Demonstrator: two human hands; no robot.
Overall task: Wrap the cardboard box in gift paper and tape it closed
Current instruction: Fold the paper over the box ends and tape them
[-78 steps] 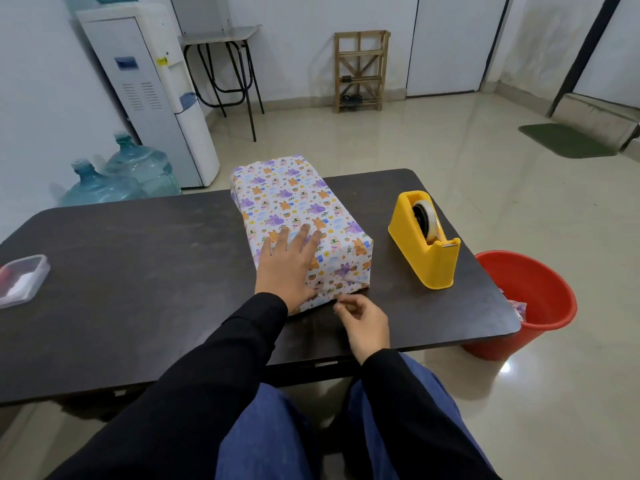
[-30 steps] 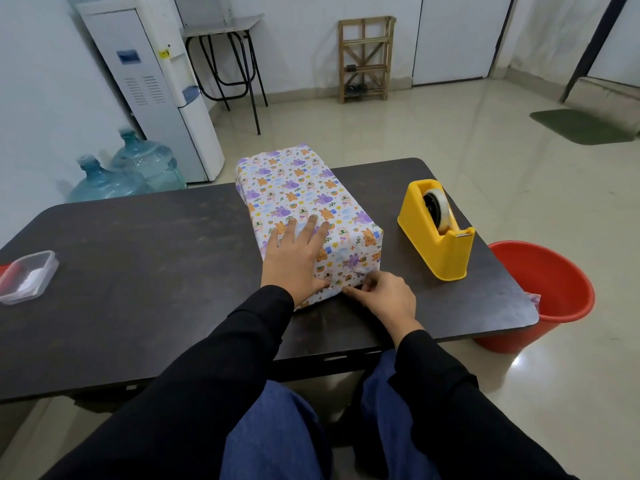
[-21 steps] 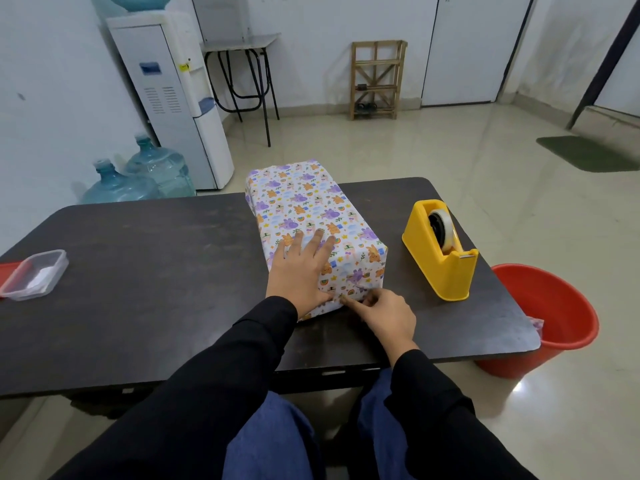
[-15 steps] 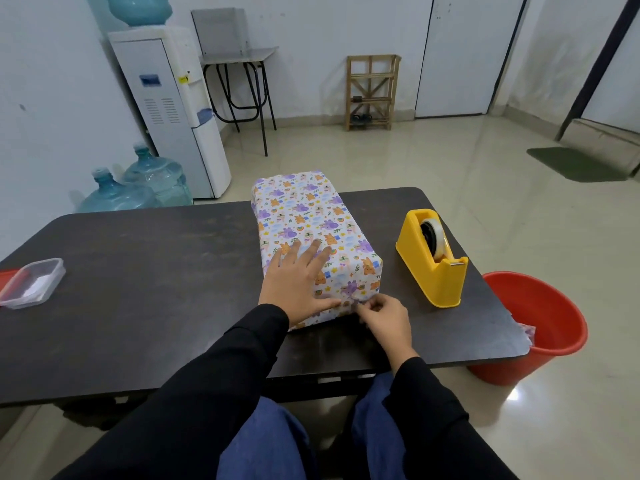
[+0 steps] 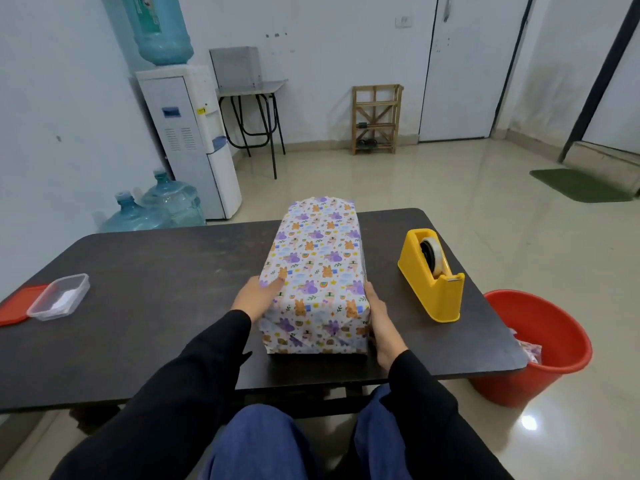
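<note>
The box (image 5: 320,271), fully covered in white gift paper with purple and orange animal prints, lies lengthwise on the dark table (image 5: 156,289), its folded near end facing me. My left hand (image 5: 258,299) holds its left side near the front corner, thumb over the top edge; the fingers are hidden behind the box. My right hand (image 5: 377,320) presses flat against the right side with straight fingers. A yellow tape dispenser (image 5: 431,277) with a roll in it stands to the right of the box, apart from both hands.
A clear plastic container (image 5: 59,301) and a red lid (image 5: 15,308) sit at the table's left edge. A red bucket (image 5: 540,344) with paper scraps stands on the floor past the right edge. Water bottles (image 5: 152,209) and a dispenser (image 5: 188,140) stand behind.
The box has turned from a slant to point straight away from me. My left hand left the top for the left side; my right hand left the near end for the right side.
</note>
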